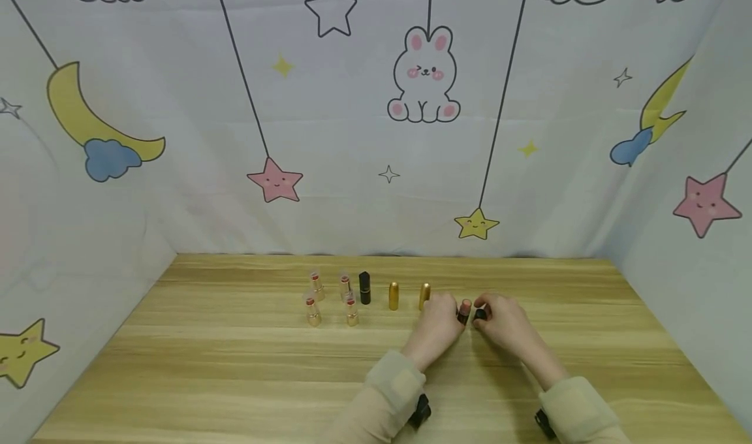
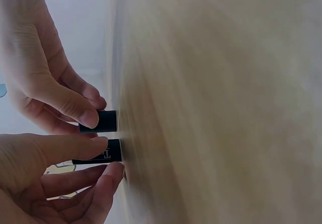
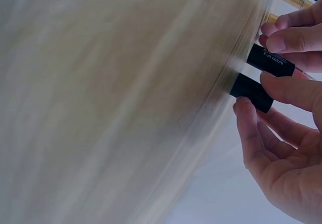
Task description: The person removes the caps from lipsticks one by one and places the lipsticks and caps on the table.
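Note:
An uncapped lipstick (image 1: pixel 464 311) with a black base and a pinkish-brown tip stands upright on the table. My left hand (image 1: pixel 437 326) pinches its base, where white lettering shows in the right wrist view on the lipstick (image 3: pixel 271 61). Right beside it, my right hand (image 1: pixel 508 323) pinches a short black cap (image 3: pixel 251 92) between thumb and fingers. The cap's lower end meets the tabletop, close alongside the lipstick in the left wrist view. Just left of my left hand stands a gold lipstick tube (image 1: pixel 425 294), partly hidden by that hand.
Another gold tube (image 1: pixel 393 296) and a black lipstick tube (image 1: pixel 365 288) stand farther left. Beyond them are several lipsticks with clear caps, among them a front-row lipstick (image 1: pixel 313 311). A printed curtain (image 1: pixel 352 222) borders the wooden table (image 1: pixel 235 365) at the back and sides.

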The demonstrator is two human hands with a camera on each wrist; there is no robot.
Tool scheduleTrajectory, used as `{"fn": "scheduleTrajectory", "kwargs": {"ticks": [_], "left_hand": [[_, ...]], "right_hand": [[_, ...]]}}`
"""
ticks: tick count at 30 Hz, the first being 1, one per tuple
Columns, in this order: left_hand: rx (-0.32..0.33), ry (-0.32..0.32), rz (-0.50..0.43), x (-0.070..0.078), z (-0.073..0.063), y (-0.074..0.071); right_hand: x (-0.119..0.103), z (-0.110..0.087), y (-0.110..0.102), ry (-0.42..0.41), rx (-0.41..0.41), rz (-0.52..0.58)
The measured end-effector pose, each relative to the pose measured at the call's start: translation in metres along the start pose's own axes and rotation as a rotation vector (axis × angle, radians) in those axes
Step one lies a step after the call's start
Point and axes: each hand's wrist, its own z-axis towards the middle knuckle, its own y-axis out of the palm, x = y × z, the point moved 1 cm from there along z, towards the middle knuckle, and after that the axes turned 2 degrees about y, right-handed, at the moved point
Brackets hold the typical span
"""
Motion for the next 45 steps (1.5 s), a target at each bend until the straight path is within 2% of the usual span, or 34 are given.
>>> {"fn": "scheduleTrajectory", "kwargs": {"ticks": [5,11,15,19,24,30,37,45], "left_hand": [[-0.033,-0.019,-0.017,0.0,-0.003,-0.001],[-0.012,-0.002,0.058,-0.002,-0.006,-0.006],[-0.017,-0.01,0.039,-0.002,-0.01,-0.013],[-0.044,-0.035,-0.012,-0.005,-0.013,-0.018],[-0.075,-0.096,-0.018,-0.011,-0.013,-0.019],[-0.059,-0.136,0.039,-0.016,-0.016,-0.025],[-0.012,-0.135,0.095,-0.025,-0.02,-0.032],[0.031,-0.138,0.07,-0.03,-0.023,-0.038]], "right_hand": [[0.0,-0.002,-0.001,0.013,-0.007,0.001],[0.002,-0.005,-0.003,0.044,-0.024,0.003],[0.0,-0.005,-0.007,0.05,-0.026,-0.002],[-0.002,-0.006,-0.01,0.061,-0.023,-0.012],[-0.006,-0.006,-0.014,0.072,-0.021,-0.019],[-0.01,-0.007,-0.017,0.074,-0.017,-0.043],[-0.013,-0.008,-0.021,0.038,0.026,-0.063],[-0.022,-0.007,-0.028,-0.003,0.039,-0.068]]}}
